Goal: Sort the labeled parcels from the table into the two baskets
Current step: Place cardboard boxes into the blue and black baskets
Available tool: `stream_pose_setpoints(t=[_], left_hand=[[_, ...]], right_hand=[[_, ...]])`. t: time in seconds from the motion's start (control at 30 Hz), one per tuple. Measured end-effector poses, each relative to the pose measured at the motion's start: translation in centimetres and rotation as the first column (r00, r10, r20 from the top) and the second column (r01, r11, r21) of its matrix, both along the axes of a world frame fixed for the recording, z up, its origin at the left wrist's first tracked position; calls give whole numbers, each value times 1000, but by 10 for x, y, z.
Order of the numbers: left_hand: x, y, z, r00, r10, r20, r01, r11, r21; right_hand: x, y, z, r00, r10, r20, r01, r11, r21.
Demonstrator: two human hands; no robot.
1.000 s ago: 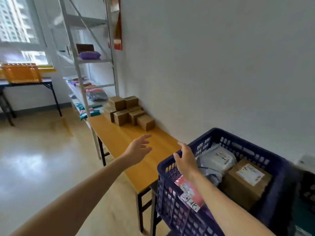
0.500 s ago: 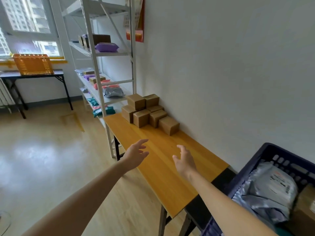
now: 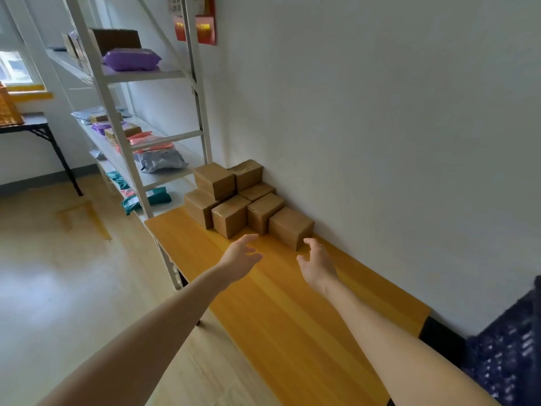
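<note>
Several brown cardboard parcels (image 3: 231,200) are stacked against the wall at the far end of a long yellow wooden table (image 3: 292,317). The nearest parcel (image 3: 289,227) stands alone at the right of the stack. My left hand (image 3: 241,257) is open above the table, just short of the front parcels. My right hand (image 3: 317,263) is open too, fingers spread, just below the nearest parcel without touching it. A dark blue basket (image 3: 509,353) shows only its corner at the right edge.
A white metal shelf rack (image 3: 128,136) with coloured mailer bags stands beyond the table's far end. An orange basket (image 3: 7,105) sits on a black table at the far left. A white wall runs along the table's right side. Light wooden floor lies to the left.
The view has swung left, away from the blue basket and toward the parcel stack. Both open hands have moved forward along the table, closer to the parcels.
</note>
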State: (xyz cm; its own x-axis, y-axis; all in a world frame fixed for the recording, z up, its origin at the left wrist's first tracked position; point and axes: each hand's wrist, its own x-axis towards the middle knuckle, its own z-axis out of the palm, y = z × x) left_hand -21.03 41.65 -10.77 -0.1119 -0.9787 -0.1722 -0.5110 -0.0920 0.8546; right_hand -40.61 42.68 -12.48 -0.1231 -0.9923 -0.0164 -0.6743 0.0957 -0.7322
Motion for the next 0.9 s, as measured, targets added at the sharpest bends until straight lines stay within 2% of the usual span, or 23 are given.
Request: stream_pose_setpoints(t=[0.4,0.67,0.9], left_hand=[[26,-162,-39,983,-180,17,179,981,72],[21,-270,-68,934,-356,13,349,922,169],[-13,-317,-100,918,-396,-34,390,880,270]], right_hand=[[30,-117,-60,970,-236,56,226,964,138],[43,-168,-96,915,-403,13,389,892,231],[24,-192,-113,857,-514,-35,498,809,314]])
